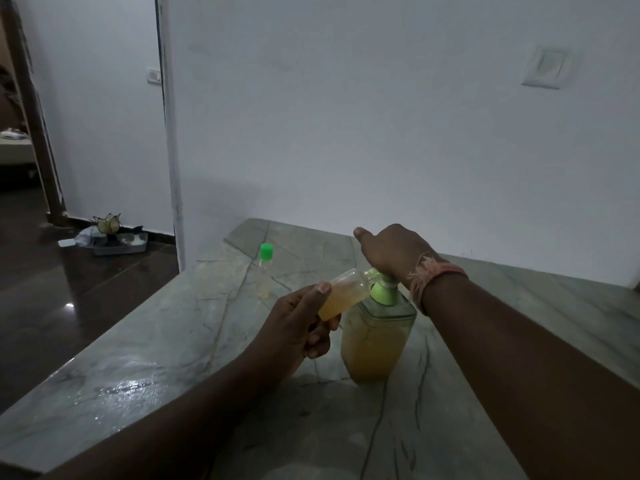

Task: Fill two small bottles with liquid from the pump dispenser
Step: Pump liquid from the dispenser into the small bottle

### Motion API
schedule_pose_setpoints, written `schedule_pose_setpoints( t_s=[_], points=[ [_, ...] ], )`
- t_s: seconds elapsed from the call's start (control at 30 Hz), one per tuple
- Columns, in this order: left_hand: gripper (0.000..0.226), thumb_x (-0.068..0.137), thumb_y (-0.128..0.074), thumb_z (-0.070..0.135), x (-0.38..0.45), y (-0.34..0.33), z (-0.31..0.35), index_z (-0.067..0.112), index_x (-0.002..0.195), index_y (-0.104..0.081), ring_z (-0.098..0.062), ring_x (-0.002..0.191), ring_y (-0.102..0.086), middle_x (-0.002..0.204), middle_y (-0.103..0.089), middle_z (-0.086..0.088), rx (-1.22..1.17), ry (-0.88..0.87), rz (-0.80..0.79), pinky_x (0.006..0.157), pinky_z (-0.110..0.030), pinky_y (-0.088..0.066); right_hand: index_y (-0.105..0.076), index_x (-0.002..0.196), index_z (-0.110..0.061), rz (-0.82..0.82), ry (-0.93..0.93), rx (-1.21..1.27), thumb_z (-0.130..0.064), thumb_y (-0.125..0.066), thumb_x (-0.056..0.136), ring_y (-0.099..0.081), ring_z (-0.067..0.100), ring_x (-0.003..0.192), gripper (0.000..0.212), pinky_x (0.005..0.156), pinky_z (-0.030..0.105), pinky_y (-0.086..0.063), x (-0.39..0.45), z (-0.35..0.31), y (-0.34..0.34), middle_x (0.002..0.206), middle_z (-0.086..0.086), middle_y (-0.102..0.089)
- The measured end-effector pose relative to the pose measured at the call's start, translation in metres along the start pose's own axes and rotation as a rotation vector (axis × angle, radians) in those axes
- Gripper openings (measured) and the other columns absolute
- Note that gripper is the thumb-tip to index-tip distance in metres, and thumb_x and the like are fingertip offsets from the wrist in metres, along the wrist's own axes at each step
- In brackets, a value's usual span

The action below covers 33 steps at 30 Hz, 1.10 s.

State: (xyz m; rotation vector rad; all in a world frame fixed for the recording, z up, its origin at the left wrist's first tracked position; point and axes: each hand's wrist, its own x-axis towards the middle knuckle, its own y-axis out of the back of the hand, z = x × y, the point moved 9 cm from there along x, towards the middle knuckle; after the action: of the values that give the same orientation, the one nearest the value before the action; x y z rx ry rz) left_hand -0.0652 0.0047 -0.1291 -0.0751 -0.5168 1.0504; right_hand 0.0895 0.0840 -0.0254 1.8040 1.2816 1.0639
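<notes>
While the capped small bottle with its green cap stands apart at the back left of the worktop — out of the way, and seemingly done with, though how full it is I cannot tell — the left hand has its grip closed round a second, open bottle. That bottle is tilted, its mouth up against the green nozzle, so the yellowish liquid can run straight in; it looks partly filled. Just right of it the pump dispenser stands upright on the worktop, still holding plenty of liquid. The right hand rests on top of the pump head — palm down, fingers loosely curled rather than clasping — placed to press.
</notes>
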Motion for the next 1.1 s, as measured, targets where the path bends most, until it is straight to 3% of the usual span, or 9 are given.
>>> schedule_pose_setpoints(
  t_s=[0.1,0.17,0.23,0.4,0.53,0.73,0.9,1.0,1.1],
  points=[
    [0.043,0.098,-0.053,0.044,0.001,-0.001,0.001,0.009,0.119,-0.065,-0.008,0.047,-0.040,0.076,-0.059,-0.008,-0.001,-0.009,-0.002,0.043,-0.021,-0.039,-0.048,0.066,-0.017,0.065,0.055,-0.010,-0.070,-0.035,0.085,-0.059,0.029,0.078,0.057,0.070,0.034,-0.042,-0.002,-0.007,0.010,0.080,0.008,-0.060],
    [0.043,0.097,-0.054,0.046,0.003,0.001,0.001,0.010,0.117,-0.066,-0.007,0.047,-0.040,0.076,-0.058,-0.008,0.003,-0.013,-0.003,0.043,-0.021,-0.040,-0.057,0.071,-0.013,0.093,0.049,0.042,-0.070,-0.033,0.085,-0.061,0.030,0.080,0.063,0.072,0.035,-0.044,-0.001,-0.003,0.008,0.083,0.008,-0.066],
    [0.044,0.096,-0.055,0.046,0.004,0.002,-0.001,0.008,0.116,-0.066,-0.007,0.047,-0.040,0.074,-0.058,-0.007,-0.002,-0.007,-0.001,0.043,-0.021,-0.040,-0.068,0.082,-0.010,0.075,0.017,0.095,-0.069,-0.033,0.085,-0.063,0.028,0.080,0.068,0.073,0.034,-0.044,0.000,0.005,0.002,0.087,0.008,-0.070],
    [0.045,0.098,-0.052,0.043,0.004,0.002,-0.003,0.007,0.123,-0.062,-0.006,0.047,-0.040,0.072,-0.058,-0.005,-0.007,0.008,0.006,0.043,-0.020,-0.039,-0.069,0.092,-0.008,0.027,0.004,0.064,-0.068,-0.037,0.085,-0.063,0.030,0.085,0.068,0.078,0.036,-0.047,0.000,0.004,0.000,0.093,0.010,-0.070],
    [0.044,0.098,-0.053,0.045,0.003,-0.001,-0.001,0.009,0.122,-0.063,-0.006,0.047,-0.040,0.075,-0.059,-0.007,-0.006,-0.003,-0.008,0.043,-0.021,-0.039,-0.054,0.070,-0.013,0.059,0.097,-0.045,-0.070,-0.037,0.086,-0.058,0.025,0.071,0.061,0.063,0.031,-0.040,0.002,-0.011,0.011,0.079,0.007,-0.063],
    [0.044,0.094,-0.057,0.049,0.004,-0.001,-0.002,0.014,0.119,-0.066,-0.008,0.048,-0.040,0.074,-0.058,-0.005,0.019,0.002,0.006,0.044,-0.021,-0.040,-0.070,0.078,-0.012,0.081,0.045,0.102,-0.073,-0.037,0.080,-0.064,0.025,0.072,0.069,0.063,0.032,-0.042,0.004,0.007,0.001,0.080,0.005,-0.071],
    [0.054,0.091,-0.058,0.052,0.001,0.001,-0.001,0.010,0.124,-0.061,-0.007,0.048,-0.040,0.073,-0.058,-0.005,0.021,0.019,0.031,0.044,-0.021,-0.039,-0.068,0.082,-0.011,0.030,0.035,0.035,-0.068,-0.042,0.082,-0.061,0.024,0.073,0.063,0.061,0.030,-0.039,0.003,0.004,-0.001,0.084,0.008,-0.069],
    [0.045,0.094,-0.056,0.049,0.000,-0.001,0.001,0.013,0.121,-0.065,-0.008,0.048,-0.040,0.075,-0.059,-0.006,0.020,0.009,0.016,0.044,-0.021,-0.039,-0.053,0.068,-0.015,0.049,0.082,-0.058,-0.069,-0.041,0.084,-0.055,0.020,0.065,0.057,0.054,0.028,-0.034,0.000,-0.007,0.008,0.075,0.005,-0.061],
    [0.039,0.095,-0.055,0.048,0.002,-0.001,0.000,0.020,0.119,-0.069,-0.007,0.047,-0.040,0.075,-0.059,-0.006,0.020,0.006,0.006,0.044,-0.021,-0.040,-0.056,0.070,-0.014,0.103,0.088,0.000,-0.072,-0.038,0.082,-0.061,0.025,0.071,0.063,0.061,0.031,-0.042,-0.002,-0.007,0.011,0.075,0.005,-0.063]
  ],
)
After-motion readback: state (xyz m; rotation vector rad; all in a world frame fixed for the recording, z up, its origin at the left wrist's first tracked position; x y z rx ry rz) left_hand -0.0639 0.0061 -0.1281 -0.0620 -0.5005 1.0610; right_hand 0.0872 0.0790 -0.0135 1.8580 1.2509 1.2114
